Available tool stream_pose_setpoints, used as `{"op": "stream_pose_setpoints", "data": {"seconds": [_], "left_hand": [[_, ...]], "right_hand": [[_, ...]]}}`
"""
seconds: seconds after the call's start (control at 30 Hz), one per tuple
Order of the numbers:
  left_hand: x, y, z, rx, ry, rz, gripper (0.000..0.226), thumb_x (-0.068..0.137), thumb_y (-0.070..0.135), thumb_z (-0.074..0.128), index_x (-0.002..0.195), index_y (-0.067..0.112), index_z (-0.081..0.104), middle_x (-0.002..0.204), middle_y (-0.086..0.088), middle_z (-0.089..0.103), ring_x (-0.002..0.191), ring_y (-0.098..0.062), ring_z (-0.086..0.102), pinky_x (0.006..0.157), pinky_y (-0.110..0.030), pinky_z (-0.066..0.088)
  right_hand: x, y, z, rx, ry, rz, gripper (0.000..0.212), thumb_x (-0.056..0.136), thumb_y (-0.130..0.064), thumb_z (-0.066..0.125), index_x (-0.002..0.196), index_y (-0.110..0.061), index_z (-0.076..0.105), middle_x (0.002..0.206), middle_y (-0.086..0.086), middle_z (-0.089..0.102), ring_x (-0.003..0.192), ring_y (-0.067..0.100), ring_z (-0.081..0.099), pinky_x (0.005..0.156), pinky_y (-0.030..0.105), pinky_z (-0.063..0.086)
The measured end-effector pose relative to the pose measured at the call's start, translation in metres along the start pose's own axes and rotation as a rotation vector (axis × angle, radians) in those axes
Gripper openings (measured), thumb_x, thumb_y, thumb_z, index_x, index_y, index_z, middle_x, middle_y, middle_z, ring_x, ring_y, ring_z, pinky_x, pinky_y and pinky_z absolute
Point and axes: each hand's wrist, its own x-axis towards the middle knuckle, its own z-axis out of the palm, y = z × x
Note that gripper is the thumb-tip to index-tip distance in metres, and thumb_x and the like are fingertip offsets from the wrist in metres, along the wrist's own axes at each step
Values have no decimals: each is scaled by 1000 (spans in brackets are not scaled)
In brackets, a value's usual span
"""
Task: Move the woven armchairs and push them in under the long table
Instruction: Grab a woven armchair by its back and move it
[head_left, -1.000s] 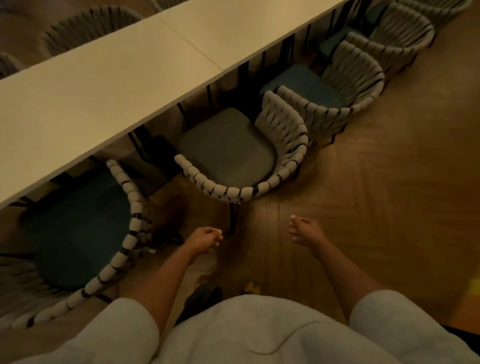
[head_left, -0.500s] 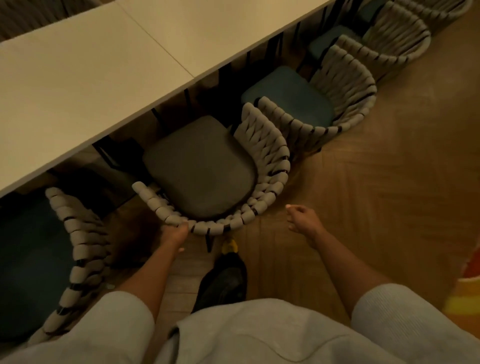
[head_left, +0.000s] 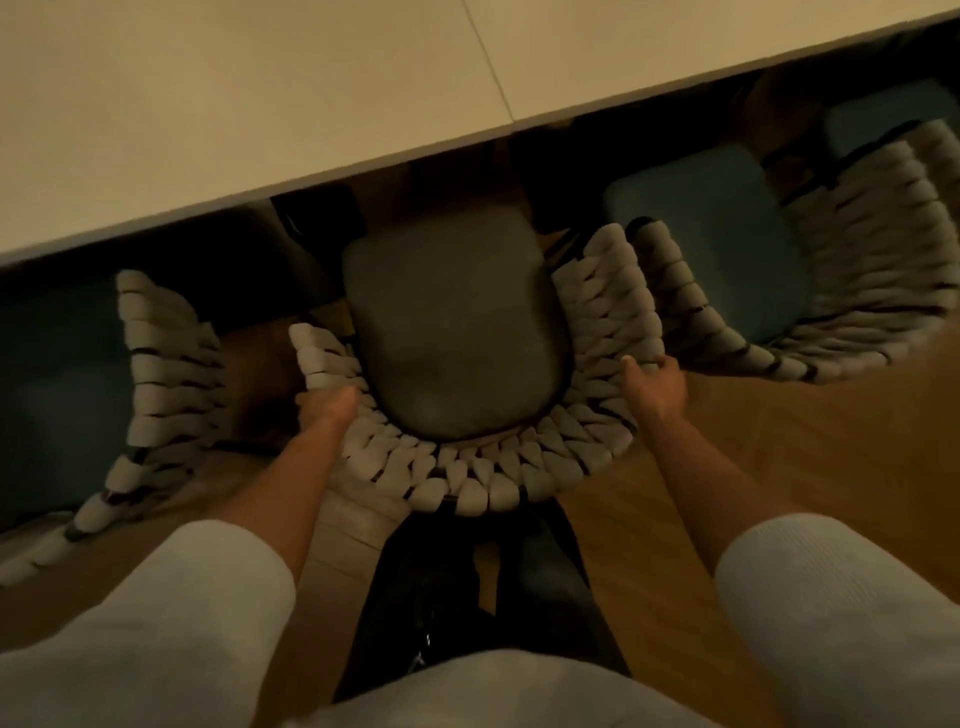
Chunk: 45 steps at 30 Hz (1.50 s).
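Grey-cushioned armchair (head_left: 452, 332) directly ahead, between both hands, seat front just short of table (head_left: 260, 104) edge. Left hand (head_left: 330, 410) fingers clamped on left side of woven back rim; right hand (head_left: 655, 382) fingers clamped on right side. Push line: straight forward, under table, between neighbouring chairs (head_left: 727, 249).

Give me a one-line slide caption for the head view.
Both hands, left hand and right hand, grip the grey-cushioned woven armchair facing the long pale table.
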Motion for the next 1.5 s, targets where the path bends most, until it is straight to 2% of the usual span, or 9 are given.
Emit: {"op": "stream_pose_setpoints", "data": {"seconds": [0.2,0.33,0.43,0.6,0.77,0.93,1.17,1.33,1.5], "left_hand": [[33,-3,21,110,177,45,60,94,25,65,144,3,39,140,-24,50,124,-43,53,101,-51,49],[48,-12,25,103,267,103,50,92,23,70,134,4,51,133,-24,58,120,-43,56,99,-49,50],[48,-18,28,79,292,148,44,92,20,69,130,4,52,127,-25,61,116,-43,58,97,-49,49],[40,-16,29,27,344,186,35,90,16,68,122,3,58,119,-25,64,110,-42,61,96,-52,52],[28,-9,16,-94,419,192,33,88,19,73,117,6,65,112,-21,68,106,-41,64,92,-49,53],[33,7,-18,-66,475,190,36,90,24,72,122,10,63,117,-18,66,113,-43,61,94,-47,48],[98,45,-70,-106,452,235,40,88,30,75,123,13,64,117,-16,68,110,-38,63,95,-49,53],[149,77,-96,-23,391,283,41,89,40,73,119,16,60,117,-12,66,110,-37,62,95,-50,53],[168,78,-97,62,396,353,36,95,36,67,119,13,52,118,-17,64,109,-39,62,91,-50,54]], "right_hand": [[77,-28,26,-137,56,-46,71,96,-42,62,156,-17,32,157,12,33,140,39,40,115,55,37],[106,-15,25,-72,-23,-29,70,95,-37,66,155,-26,32,149,13,47,134,39,49,110,55,44],[124,-3,21,-48,-88,71,70,90,-42,73,148,-25,40,140,15,55,125,41,55,105,57,49],[138,-20,17,-18,-134,170,73,89,-36,77,151,-21,41,143,17,53,127,44,53,104,58,49],[121,-36,24,-75,-74,128,70,92,-35,75,153,-21,42,147,17,51,131,45,50,107,55,47],[102,-68,54,-67,-44,83,71,89,-39,77,150,-23,44,143,18,53,128,46,52,103,62,48],[99,-115,114,-23,-65,60,63,89,-38,77,144,-19,52,137,19,57,123,43,55,102,56,50],[96,-133,148,-35,-48,50,59,92,-37,74,142,-19,50,134,18,56,122,42,56,100,54,50],[91,-143,165,-125,21,21,60,94,-36,71,143,-17,44,135,22,55,122,46,55,100,58,50]]}}
